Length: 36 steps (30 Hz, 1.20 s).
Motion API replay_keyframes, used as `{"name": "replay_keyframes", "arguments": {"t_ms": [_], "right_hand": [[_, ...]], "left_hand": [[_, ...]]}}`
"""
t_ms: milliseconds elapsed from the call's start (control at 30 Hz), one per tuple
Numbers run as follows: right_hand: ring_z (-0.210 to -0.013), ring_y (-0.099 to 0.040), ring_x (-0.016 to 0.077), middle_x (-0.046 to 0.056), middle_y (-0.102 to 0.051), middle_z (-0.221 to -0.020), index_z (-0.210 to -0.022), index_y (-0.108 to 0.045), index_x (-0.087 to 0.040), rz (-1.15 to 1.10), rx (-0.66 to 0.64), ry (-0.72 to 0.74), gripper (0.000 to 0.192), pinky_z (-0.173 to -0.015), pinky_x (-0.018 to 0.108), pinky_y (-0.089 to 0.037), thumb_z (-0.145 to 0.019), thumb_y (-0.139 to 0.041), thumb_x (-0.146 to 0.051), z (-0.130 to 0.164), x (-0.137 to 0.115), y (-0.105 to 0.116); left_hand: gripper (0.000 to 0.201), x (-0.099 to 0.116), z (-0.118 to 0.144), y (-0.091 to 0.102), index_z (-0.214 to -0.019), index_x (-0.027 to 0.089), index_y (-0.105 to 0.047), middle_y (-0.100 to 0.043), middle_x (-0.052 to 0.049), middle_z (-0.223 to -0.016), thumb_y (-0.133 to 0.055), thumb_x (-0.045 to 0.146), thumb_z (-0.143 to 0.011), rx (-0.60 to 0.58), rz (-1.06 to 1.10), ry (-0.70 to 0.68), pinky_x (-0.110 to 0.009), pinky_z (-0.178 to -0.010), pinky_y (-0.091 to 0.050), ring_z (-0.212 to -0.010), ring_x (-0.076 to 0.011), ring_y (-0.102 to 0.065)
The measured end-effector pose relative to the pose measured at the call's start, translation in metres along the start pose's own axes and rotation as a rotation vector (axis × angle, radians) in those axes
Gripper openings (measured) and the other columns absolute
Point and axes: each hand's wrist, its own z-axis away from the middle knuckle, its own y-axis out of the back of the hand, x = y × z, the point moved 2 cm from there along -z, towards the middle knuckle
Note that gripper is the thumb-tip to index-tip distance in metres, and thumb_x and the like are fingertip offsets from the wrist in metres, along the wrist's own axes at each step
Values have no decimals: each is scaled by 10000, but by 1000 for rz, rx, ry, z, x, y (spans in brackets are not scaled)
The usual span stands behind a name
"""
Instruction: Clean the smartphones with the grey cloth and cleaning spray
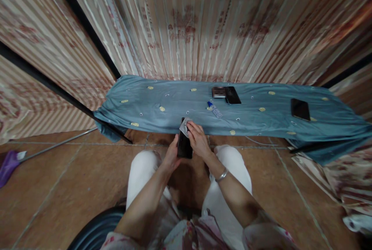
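I see left hand clamped on phone, right hand pressing cloth to it; beyond on the worktop: small bottle, two more phones.

The phone held over the near edge of the bench is glossy black glass, and a small pale cloth, soft and matt, lies on its top end. The bench cover is matt blue-green fabric, wrinkled. Two more phones, one by the far edge and one toward the right end, are smooth and shiny. The small bottle looks like clear plastic. The bracelet gleams like metal. The floor is smooth brown tile.
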Motion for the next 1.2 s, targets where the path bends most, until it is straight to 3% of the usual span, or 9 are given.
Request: {"name": "replay_keyframes", "arguments": {"t_ms": [167, 333, 567, 833, 933, 1033, 1200], "right_hand": [[-1273, -534, 268, 146, -589, -1391, -1363, -584, -187, -4, 18, -32, 441, -1115, 510, -401, -983, -373, -260, -4, 4, 3], [-1267, -526, 259, 140, -599, -1367, -1331, -610, -187, 10, 23, -4, 423, -1100, 482, -429, -987, -375, -252, -2, 2, 2], [-1236, -538, 248, 147, -620, -1328, -1279, -651, -163, 8, 11, 79, 418, -1078, 454, -461, -998, -351, -240, 3, -9, 0], [-1175, -603, 242, 104, -692, -1242, -1156, -715, -226, -106, 4, 80, 331, -1073, 460, -462, -959, -452, -254, 8, -18, 3], [-1181, -616, 228, 85, -693, -1257, -1147, -717, -252, -212, 106, -59, 314, -1060, 440, -465, -962, -472, -320, 4, -6, 14], [-1154, -631, 255, 109, -706, -1228, -1128, -719, -222, -335, 257, -327, 379, -998, 443, -495, -895, -563, -477, -5, 18, 25], [-733, -673, 201, 34, -750, -794, -899, -762, -197, -757, 153, -733, 529, -693, 347, -551, -599, -773, -632, -13, 45, 23]], "left_hand": [[371, -2, 4, -1, -1084, 148, -712, -767, -100, -984, -529, 442, -950, -46, -29, 48, -383, -867, -572, -965, -242, -722], [408, -1, 5, -3, -1159, 159, -700, -760, -103, -1058, -536, 463, -943, -78, -37, 45, -381, -902, -560, -1011, -247, -711], [336, 4, -3, 2, -1068, 127, -728, -758, -92, -1076, -672, 388, -864, -52, -5, -56, -328, -956, -518, -1081, -241, -683], [331, 5, -10, 12, -939, 136, -746, -767, -42, -913, -833, 318, -677, -65, -47, -226, -279, -884, -504, -922, -196, -701], [357, 6, -7, 10, -962, 133, -745, -771, -63, -914, -828, 338, -682, -64, -78, -200, -308, -896, -504, -978, -237, -701], [358, 6, -2, 6, -1000, 131, -743, -774, -83, -968, -802, 341, -717, -50, -112, -118, -329, -906, -509, -997, -257, -704], [289, 5, 5, 1, -1012, 126, -738, -772, -101, -1021, -736, 311, -790, -124, -101, -35, -341, -933, -516, -1000, -249, -711]]}}
